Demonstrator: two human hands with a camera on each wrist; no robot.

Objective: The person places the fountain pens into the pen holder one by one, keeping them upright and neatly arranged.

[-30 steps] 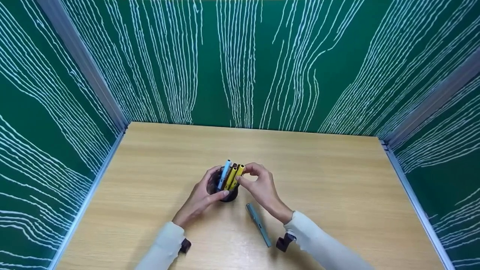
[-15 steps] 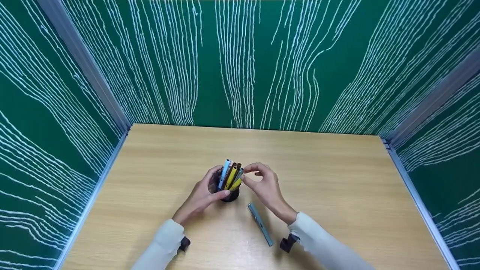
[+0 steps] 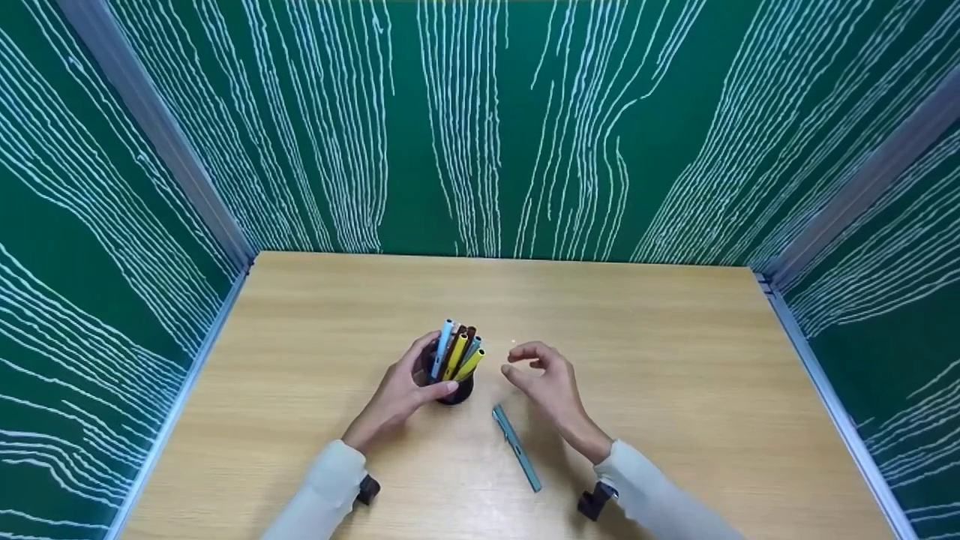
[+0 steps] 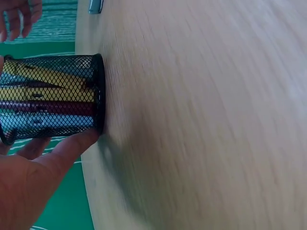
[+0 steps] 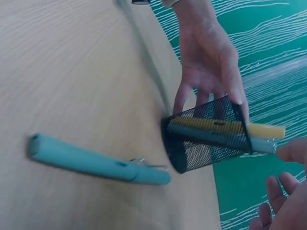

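My left hand (image 3: 397, 391) grips a black mesh pen holder (image 3: 459, 393), fingers round its far side and thumb across the near side. In it stand a light blue pen (image 3: 442, 346), dark brown pens, a teal pen (image 3: 475, 343) and two yellow pens, one yellow pen (image 3: 471, 364) leaning right over the rim. The left wrist view shows the mesh wall (image 4: 50, 96) with the thumb near the base. My right hand (image 3: 553, 388) hovers right of the holder, fingers loosely bent, holding nothing. Nearer me, another teal pen (image 3: 516, 448) lies on the table, its clip visible in the right wrist view.
The wooden table (image 3: 360, 300) meets green walls (image 3: 420, 217) with white wavy lines at the back and sides. Metal frame posts (image 3: 165, 135) stand at the corners. A dark wrist device (image 3: 596, 501) hangs under the right sleeve.
My right hand has let go of the yellow pen and drawn back to the right. That pen now leans lower in the holder, uncovering the teal pen behind it. The left hand keeps its grip.
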